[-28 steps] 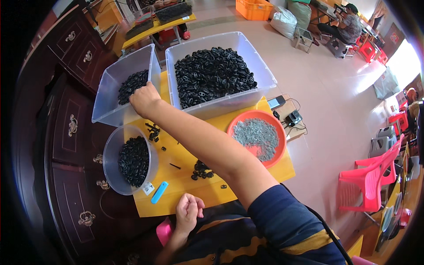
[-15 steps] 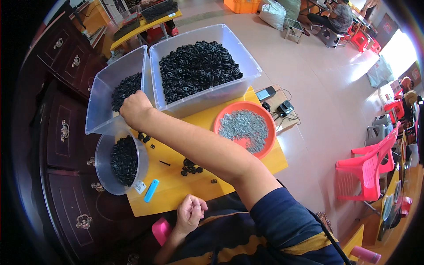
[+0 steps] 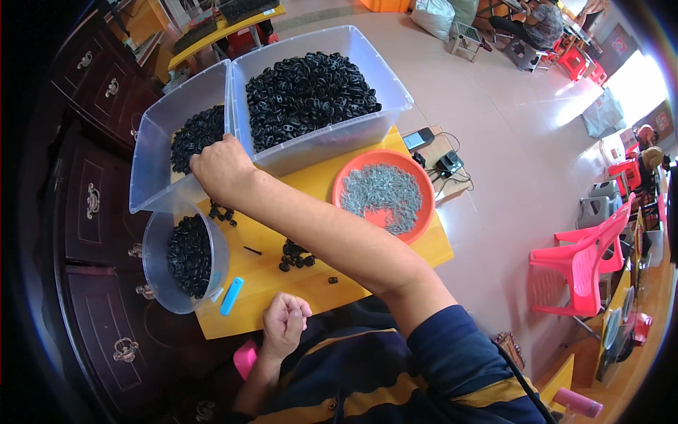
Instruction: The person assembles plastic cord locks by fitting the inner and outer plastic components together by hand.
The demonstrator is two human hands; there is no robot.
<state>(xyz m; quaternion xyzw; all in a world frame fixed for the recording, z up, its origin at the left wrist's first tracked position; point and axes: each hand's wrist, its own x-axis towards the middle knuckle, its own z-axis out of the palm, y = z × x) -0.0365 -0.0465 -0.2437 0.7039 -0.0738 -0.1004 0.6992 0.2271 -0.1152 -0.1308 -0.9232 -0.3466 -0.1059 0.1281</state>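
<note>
My right arm reaches across the table to the left. My right hand, fingers curled down and closed, is at the near rim of the smaller clear bin, which holds black two-holed plastic pieces; its fingertips are hidden. Close to the table's front edge, my left hand is held curled; whatever may be inside its fingers does not show. Between the hands, loose black pieces lie on the yellow table. A round clear tub of black pieces stands at the left.
Behind is a larger clear bin heaped with black pieces. An orange-red bowl of small metal parts sits to the right. A blue-handled tool and a thin black rod lie on the table. Dark drawers flank the left; a pink chair stands right.
My right hand has shifted slightly right relative to the smaller bin, still closed. The left hand has moved a little up and left, staying curled. The whole view has shifted slightly.
</note>
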